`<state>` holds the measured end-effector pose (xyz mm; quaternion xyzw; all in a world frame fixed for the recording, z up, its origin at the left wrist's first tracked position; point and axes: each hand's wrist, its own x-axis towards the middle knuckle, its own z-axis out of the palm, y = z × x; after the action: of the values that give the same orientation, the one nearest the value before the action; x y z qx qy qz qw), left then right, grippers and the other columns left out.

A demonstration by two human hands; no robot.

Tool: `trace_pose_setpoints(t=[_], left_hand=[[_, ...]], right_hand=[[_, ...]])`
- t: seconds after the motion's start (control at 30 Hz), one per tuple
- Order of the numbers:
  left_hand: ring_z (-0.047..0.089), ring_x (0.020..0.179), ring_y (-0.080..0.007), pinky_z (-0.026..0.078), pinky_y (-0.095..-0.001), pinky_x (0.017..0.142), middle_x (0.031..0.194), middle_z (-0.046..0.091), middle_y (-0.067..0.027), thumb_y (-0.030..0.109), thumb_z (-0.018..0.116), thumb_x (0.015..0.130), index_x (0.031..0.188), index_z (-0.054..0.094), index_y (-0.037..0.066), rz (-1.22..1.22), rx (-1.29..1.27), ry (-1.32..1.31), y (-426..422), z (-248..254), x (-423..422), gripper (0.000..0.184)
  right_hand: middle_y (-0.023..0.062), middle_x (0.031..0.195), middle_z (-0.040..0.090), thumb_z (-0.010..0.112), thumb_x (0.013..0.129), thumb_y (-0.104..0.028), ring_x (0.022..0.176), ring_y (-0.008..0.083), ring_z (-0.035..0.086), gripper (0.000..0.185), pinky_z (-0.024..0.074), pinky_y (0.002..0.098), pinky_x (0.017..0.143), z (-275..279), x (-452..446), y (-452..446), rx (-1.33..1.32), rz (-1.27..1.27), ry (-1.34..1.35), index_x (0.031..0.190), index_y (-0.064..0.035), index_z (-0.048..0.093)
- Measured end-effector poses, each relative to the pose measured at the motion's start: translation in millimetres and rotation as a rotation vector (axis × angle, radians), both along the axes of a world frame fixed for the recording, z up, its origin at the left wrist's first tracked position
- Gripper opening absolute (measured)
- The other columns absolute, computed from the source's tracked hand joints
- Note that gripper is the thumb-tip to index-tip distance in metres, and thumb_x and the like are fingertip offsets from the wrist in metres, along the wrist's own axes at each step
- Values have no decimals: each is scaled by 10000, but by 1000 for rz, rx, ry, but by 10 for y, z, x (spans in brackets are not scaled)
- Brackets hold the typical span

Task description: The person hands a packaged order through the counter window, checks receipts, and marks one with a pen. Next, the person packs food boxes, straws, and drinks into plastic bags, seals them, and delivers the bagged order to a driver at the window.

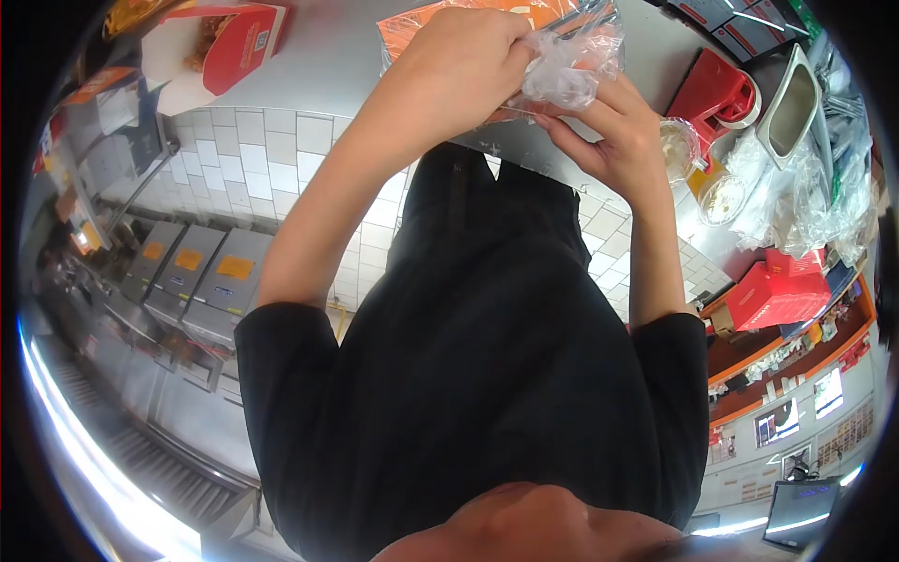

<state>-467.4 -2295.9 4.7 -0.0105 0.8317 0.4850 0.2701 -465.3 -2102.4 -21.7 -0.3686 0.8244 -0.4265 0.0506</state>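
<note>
A clear plastic bag (562,77) is gathered and bunched up at the top edge of the view, over a steel counter. Inside or beneath it shows an orange printed package (426,28). My left hand (464,75) is closed, its fingertips pinching the bunched plastic from the left. From the other side, the curled fingers of my right hand (613,131) grip the same plastic, thumb pointing in toward the left hand. Some fingertips of both hands are hidden by the crumpled film. Whether the gathered part is tied I cannot tell.
An open red-and-white food box (229,47) stands at upper left on the steel counter (328,66). On the right are a red tape dispenser (716,98), a metal container (788,108), loose plastic bags (787,206) and red cartons (777,292).
</note>
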Motion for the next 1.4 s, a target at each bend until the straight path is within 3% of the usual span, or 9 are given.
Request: trace_pose_setpoints(t=[0.2,0.3,0.5,0.6,0.7,1.0,1.2,1.3,1.4], left_hand=[[629,593,-201,480,-317,594,651,627,-114,162,459,880,848,599,-21,8,13,-17,8,-24,7,233],[596,731,-394,440,-457,684,732,588,-264,163,474,843,772,573,-54,-131,-175,159,23,49,-67,249],[587,721,-410,446,-446,666,722,584,-267,136,468,846,767,566,-58,-91,-182,90,81,90,-72,231],[588,709,-415,450,-456,657,715,586,-264,142,481,855,786,561,-50,-80,-245,198,148,118,-11,220],[619,611,-288,471,-368,594,678,623,-152,173,467,882,901,599,2,-99,-388,284,168,7,115,217],[589,695,-419,453,-468,649,713,588,-261,146,492,860,807,556,-39,-90,-313,192,151,95,30,202],[580,689,-428,456,-470,641,698,571,-272,134,486,858,789,544,-31,-65,-247,227,151,106,41,187],[615,698,-392,469,-449,629,730,618,-243,132,517,857,842,573,-31,-104,-289,242,133,71,42,173],[598,583,-247,461,-333,583,662,613,-122,154,527,851,989,617,50,-137,-222,244,23,-51,126,195]], right_hand=[[25,767,576,720,666,-72,737,221,551,214,461,328,621,-53,33,80,-13,-11,-26,867,-133,679],[21,756,570,720,663,-80,722,218,544,209,458,322,614,-65,45,81,-34,-32,-9,860,-136,680],[68,870,642,749,620,-34,876,267,610,195,486,335,740,-40,93,69,21,-64,-59,799,-75,684],[12,767,594,725,657,-96,742,220,545,169,456,322,628,-100,101,21,-78,-64,24,818,-124,683],[18,795,607,721,646,-93,770,226,553,163,461,323,651,-146,194,-28,-87,-103,46,803,-115,680],[60,807,628,705,620,-19,790,239,603,159,481,308,695,-50,178,28,-85,-126,-49,770,-63,673],[56,811,634,707,620,-24,794,235,606,153,481,304,699,-64,203,19,-72,-151,-38,764,-63,674],[54,811,636,712,617,-29,813,231,605,159,479,309,710,-70,218,7,-60,-159,-45,767,-71,679],[27,811,629,712,617,-76,785,236,573,187,470,324,670,-112,228,-37,-94,-166,41,799,-106,683]])
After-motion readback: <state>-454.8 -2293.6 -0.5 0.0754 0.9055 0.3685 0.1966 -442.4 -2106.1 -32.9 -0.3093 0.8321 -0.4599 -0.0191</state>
